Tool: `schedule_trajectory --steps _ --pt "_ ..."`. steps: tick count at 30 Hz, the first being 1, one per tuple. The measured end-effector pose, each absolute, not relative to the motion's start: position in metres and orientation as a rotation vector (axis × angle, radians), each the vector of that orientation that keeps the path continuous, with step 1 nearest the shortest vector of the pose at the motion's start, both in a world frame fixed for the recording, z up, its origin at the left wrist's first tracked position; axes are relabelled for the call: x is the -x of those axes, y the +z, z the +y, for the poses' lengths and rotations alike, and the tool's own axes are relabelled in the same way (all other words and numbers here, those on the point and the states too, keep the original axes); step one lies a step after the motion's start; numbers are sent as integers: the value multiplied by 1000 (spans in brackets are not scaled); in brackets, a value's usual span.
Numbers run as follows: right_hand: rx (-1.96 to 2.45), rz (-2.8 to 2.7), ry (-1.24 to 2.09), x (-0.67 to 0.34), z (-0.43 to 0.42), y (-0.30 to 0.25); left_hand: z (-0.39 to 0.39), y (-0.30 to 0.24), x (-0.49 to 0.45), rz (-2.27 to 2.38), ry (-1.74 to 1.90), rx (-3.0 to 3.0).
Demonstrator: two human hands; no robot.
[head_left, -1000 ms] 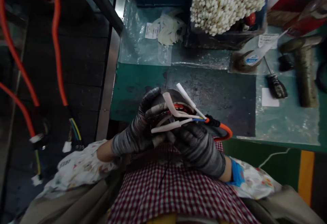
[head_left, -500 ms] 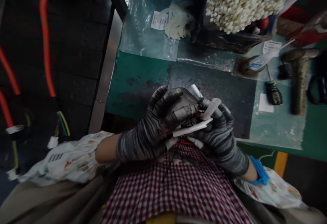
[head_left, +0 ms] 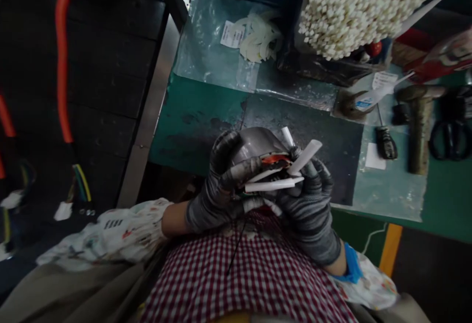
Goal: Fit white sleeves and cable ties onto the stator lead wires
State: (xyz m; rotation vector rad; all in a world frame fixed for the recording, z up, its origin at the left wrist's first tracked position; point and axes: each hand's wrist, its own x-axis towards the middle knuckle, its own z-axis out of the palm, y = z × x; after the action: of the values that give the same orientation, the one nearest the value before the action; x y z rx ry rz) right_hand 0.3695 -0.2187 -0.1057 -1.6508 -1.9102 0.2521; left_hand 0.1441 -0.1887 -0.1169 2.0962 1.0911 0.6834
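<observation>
I look down through the head camera at a person's two gloved hands, which hold a rounded gray metal casing (head_left: 256, 142) between them, in front of a red-and-white checked apron (head_left: 239, 274) and at the near edge of a green counter (head_left: 199, 111). The left hand (head_left: 221, 185) has its grip curled firmly around the casing's left side, with one finger laid along the open rim. An orange lining (head_left: 275, 158) shows inside. The right hand (head_left: 309, 205) bends its fingers at the casing's right side, where white tubes (head_left: 273, 184) stick out; I cannot tell whether its grip pinches the wires or the rim.

Beyond the hands, a dark mat (head_left: 337, 165) covers part of the counter. Farther back lie a clear plastic bag with pale curved strips (head_left: 260, 38) and a bin heaped with small white pieces (head_left: 365, 13). To the right I see a squeeze bottle (head_left: 374, 98) with a pointed nozzle, a black-handled tool (head_left: 386, 144) touching or just beside a white paper square (head_left: 375, 157), and a worn hammer (head_left: 419, 131). On the far left an orange cable (head_left: 62, 67) hangs, ending in colored wires and a white connector (head_left: 63, 211).
</observation>
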Motion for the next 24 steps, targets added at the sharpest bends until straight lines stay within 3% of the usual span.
schedule_trajectory --steps 4,11,17,24 --pt "1500 -1999 423 -397 -212 -102 -174 -100 -157 1143 972 -2084" --pt "1229 -2184 445 -424 -186 -107 -155 -88 -172 1009 880 -2228" --pt "1356 -2114 415 -418 -185 -106 -139 -78 -172 925 860 -2214" --pt "1261 -1948 979 -390 -123 -101 -71 -87 -135 713 628 -2021"
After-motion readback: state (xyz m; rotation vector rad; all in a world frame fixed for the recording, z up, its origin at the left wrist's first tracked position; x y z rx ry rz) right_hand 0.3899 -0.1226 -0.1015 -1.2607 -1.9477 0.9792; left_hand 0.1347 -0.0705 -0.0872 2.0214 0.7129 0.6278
